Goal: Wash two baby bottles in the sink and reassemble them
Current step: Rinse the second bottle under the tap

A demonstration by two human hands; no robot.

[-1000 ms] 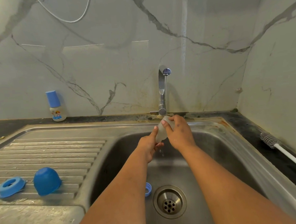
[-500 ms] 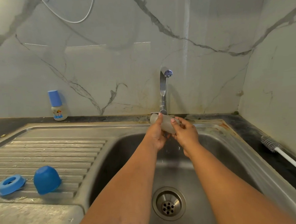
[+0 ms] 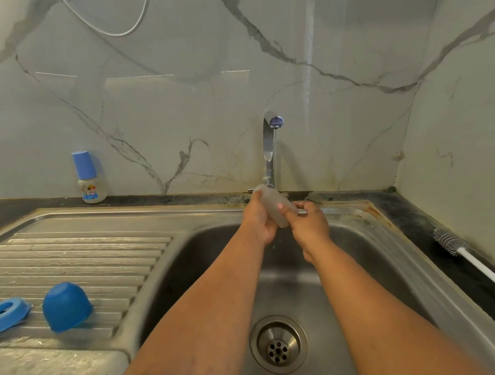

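two hands hold one clear bottle body point(image 3: 273, 206) under the tap point(image 3: 269, 151), above the sink point(image 3: 392, 245) basin. the left hand point(image 3: 258, 221) grips the bottle from the left side, fingers curled round it. the right hand point(image 3: 308, 225) holds the lower end, thumb laid across the bottle wall and fingers curled behind it. the bottle lies tilted, upper end toward the tap base, lower end toward the right hand.

compared with half a second ago, the grip and the tilt of the bottle are much the same; one second ago the bottle stood more upright between the hands and sat lower in the basin. a small blue part seen beside the drain point(image 3: 278, 345) one second ago is now hidden behind the left forearm.

on the draining board point(image 3: 80, 253) at left, a blue cap point(image 3: 66, 307) lies on its side, with a blue ring point(image 3: 7, 314) just beside it. a second bottle point(image 3: 89, 178) with blue cap stands upright on the counter against the wall, well apart from the hands. a bottle brush point(image 3: 456, 248) lies on the counter right of the sink.
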